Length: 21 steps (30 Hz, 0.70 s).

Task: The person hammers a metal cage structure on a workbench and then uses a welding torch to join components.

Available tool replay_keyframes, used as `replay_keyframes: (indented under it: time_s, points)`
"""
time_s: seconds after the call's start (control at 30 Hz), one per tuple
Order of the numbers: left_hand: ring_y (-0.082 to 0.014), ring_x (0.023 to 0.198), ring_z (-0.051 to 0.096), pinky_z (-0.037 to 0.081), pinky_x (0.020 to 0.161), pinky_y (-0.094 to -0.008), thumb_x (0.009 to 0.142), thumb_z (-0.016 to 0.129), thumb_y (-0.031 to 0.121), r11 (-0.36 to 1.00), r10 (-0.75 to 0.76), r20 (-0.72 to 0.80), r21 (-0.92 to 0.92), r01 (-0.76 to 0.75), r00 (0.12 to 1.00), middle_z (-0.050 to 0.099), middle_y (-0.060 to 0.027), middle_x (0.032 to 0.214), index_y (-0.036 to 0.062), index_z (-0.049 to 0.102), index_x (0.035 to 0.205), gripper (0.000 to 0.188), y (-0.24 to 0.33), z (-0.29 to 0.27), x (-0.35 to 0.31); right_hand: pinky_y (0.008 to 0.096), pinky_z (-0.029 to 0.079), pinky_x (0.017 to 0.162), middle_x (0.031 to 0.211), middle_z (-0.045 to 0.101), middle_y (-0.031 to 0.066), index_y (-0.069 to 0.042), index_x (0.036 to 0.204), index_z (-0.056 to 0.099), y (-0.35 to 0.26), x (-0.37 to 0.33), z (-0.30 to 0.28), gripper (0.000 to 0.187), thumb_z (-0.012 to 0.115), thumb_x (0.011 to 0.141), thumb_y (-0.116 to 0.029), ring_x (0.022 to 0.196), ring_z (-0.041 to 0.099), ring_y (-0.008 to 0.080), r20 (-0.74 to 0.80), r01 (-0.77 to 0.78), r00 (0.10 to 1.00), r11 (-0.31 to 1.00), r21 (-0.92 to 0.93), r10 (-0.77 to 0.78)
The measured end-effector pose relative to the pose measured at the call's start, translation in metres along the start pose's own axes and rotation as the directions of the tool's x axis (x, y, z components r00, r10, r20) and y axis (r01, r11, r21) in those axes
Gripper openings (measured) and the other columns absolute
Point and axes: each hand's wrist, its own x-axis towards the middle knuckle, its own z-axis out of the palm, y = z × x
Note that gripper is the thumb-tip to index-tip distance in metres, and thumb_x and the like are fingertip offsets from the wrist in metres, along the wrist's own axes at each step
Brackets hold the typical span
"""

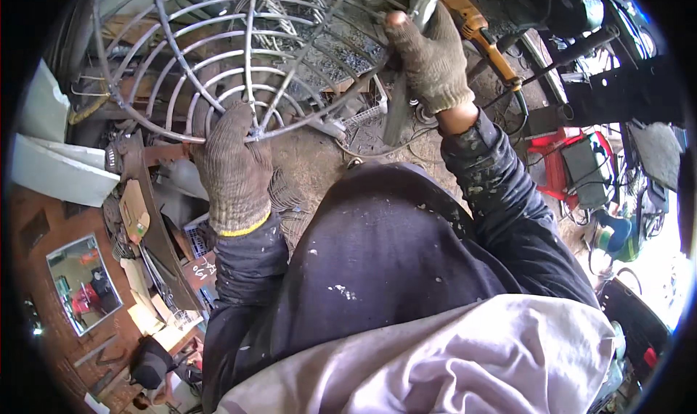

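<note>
A round grille of bent metal rods (250,51), with rings crossed by spokes, stands tilted ahead of me. My left hand (236,164), in a knitted work glove, is closed at its near rim, and its fingers are partly hidden behind the rods. My right hand (435,66), also gloved, is closed beside the grille's right edge with the thumb pointing up. A silvery metal piece (425,9) shows above that hand and a flat grey bar (397,113) below it; I cannot tell whether they are one thing. An orange angle grinder (475,29) lies just right of it.
Pale curved panels (65,171) and a framed mirror (85,285) are at the left, near a cluttered wooden shelf (156,225). To the right, a red plastic stool (548,169) stands by a dark box (584,171). A cable (521,113) trails from the grinder.
</note>
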Motion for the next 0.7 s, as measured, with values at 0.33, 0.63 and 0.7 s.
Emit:
replay_keyframes:
  time_s: [0.33,0.63,0.7]
  points:
    - [-0.0302,0.103,0.065,0.053,0.088,-0.0424,0.079,0.069,-0.001,0.915,-0.381,-0.161,-0.204,0.347,0.910,0.066,-0.0155,0.110,0.0055,0.062,0.111,0.033,0.006,0.016,-0.004,0.0390,0.051,0.086,0.112,0.065,0.0194,0.001,0.127,0.051,-0.014,-0.063,-0.001,0.043,0.059,0.095,-0.028,0.099,0.065,0.0320,0.435,0.040,0.897,0.996,0.082,-0.072]
    - [-0.0347,0.109,0.063,0.047,0.097,-0.0472,0.075,0.071,-0.001,0.924,-0.046,-0.169,0.369,0.106,0.985,0.066,-0.0143,0.113,0.0063,0.064,0.112,0.039,0.014,0.012,-0.008,0.0479,0.049,0.071,0.088,0.062,0.0220,-0.001,0.106,0.055,-0.020,-0.059,0.010,0.035,0.062,0.092,-0.032,0.084,0.062,0.0442,0.473,0.073,0.872,0.919,-0.386,0.129]
    - [-0.0336,0.109,0.063,0.047,0.098,-0.0462,0.077,0.069,0.000,0.901,-0.065,-0.084,0.423,0.095,0.994,0.066,-0.0149,0.113,0.0059,0.064,0.113,0.036,0.017,0.008,-0.012,0.0453,0.051,0.072,0.092,0.064,0.0219,0.000,0.111,0.056,-0.037,-0.057,0.008,0.036,0.060,0.093,-0.031,0.087,0.063,0.0439,0.428,0.091,0.900,0.926,-0.368,0.082]
